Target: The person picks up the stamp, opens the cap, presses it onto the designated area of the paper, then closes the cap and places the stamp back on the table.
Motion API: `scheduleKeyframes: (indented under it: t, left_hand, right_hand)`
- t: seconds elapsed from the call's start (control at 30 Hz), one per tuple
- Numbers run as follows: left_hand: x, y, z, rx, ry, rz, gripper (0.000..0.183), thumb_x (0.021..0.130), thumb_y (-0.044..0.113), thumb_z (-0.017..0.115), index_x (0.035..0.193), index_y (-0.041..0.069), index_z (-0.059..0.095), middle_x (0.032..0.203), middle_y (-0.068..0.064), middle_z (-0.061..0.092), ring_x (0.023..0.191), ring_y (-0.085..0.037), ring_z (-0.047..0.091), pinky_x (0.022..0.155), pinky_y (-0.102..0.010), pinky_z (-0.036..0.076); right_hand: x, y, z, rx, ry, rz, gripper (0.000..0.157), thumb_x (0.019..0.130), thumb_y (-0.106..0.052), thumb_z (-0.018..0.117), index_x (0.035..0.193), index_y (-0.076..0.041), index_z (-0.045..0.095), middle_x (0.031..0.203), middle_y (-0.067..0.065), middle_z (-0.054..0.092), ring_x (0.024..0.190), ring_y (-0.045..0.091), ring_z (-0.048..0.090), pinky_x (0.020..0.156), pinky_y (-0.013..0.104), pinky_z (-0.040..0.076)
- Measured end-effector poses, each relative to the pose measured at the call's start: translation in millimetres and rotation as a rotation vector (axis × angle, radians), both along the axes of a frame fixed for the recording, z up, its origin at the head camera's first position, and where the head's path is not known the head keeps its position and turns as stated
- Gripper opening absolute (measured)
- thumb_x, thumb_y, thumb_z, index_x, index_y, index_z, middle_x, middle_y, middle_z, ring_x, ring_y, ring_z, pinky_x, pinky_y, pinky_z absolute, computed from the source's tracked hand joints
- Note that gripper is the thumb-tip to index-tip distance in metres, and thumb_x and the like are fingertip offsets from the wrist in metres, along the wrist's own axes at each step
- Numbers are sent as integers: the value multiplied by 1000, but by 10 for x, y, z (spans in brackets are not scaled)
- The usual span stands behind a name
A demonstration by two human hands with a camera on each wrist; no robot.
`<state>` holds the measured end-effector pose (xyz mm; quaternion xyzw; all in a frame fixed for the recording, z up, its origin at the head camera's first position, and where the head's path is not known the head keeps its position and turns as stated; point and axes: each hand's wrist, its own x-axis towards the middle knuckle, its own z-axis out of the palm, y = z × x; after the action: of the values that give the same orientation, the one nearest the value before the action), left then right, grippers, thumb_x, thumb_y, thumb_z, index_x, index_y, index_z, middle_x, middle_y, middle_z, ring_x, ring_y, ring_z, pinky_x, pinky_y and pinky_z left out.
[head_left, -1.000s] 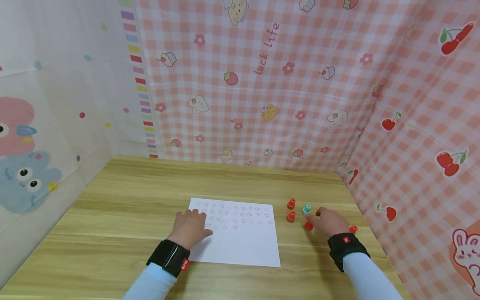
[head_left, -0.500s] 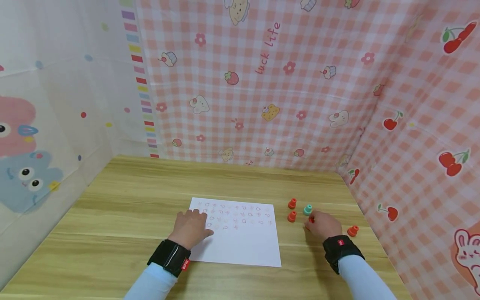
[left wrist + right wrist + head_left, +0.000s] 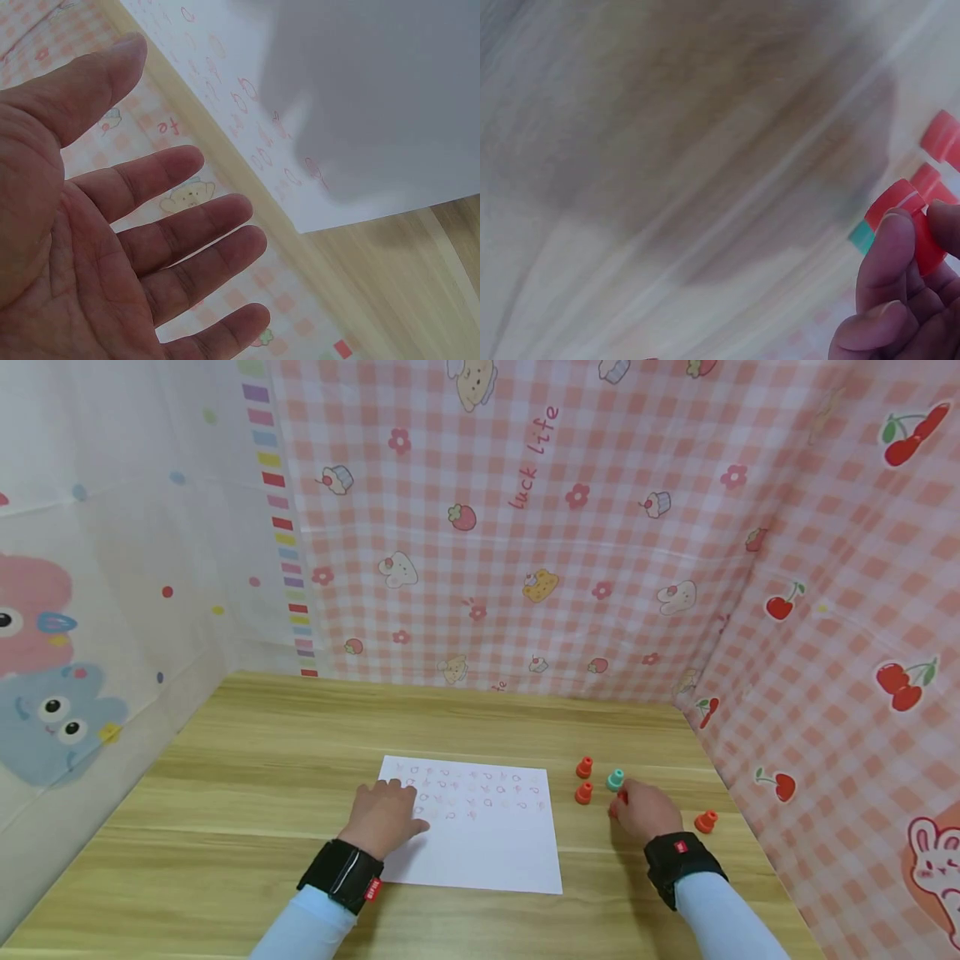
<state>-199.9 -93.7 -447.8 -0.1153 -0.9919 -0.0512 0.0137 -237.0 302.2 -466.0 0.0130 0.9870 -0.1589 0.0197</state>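
Note:
My right hand (image 3: 651,810) pinches a small red stamp (image 3: 930,244) between thumb and fingers, low over the table's right side. In the right wrist view part of that stamp is covered by fingertips. Just beyond the hand stands a teal stamp (image 3: 616,779). Left of it are two red stamps, one farther back (image 3: 584,767) and one nearer (image 3: 583,792). My left hand (image 3: 382,817) has its fingers spread and relaxed over the left edge of a white sheet of paper (image 3: 495,856); it holds nothing. Rows of small reddish marks (image 3: 487,802) cover the sheet's upper part.
Another red stamp (image 3: 706,821) stands to the right of my right wrist. The wooden table (image 3: 247,793) ends at patterned cloth walls: pink checks behind (image 3: 480,543) and on the right (image 3: 840,635), white cloth on the left (image 3: 112,527).
My right hand has shifted slightly left and its fingers have closed on the red stamp that stood in front of the teal one. The left hand has stayed in place.

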Motion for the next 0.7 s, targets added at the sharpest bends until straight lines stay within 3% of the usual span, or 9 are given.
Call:
scheduleKeyframes:
  t: [0.5, 0.7]
  left_hand:
    - [-11, 25, -12, 10, 15, -10, 45, 79, 43, 82, 100, 5, 71, 84, -10, 63, 79, -28, 59, 75, -50, 46]
    - [8, 33, -17, 6, 49, -19, 46, 78, 44, 82, 99, 5, 71, 84, -11, 64, 79, -28, 60, 74, -50, 47]
  right_hand:
    - [-35, -478, 264, -44, 114, 3, 24, 97, -21, 62, 109, 0, 62, 76, 6, 60, 65, 23, 52, 57, 33, 40]
    - [9, -733, 282, -85, 146, 22, 21, 97, -20, 64, 106, -1, 62, 75, 6, 61, 62, 21, 53, 55, 32, 42]
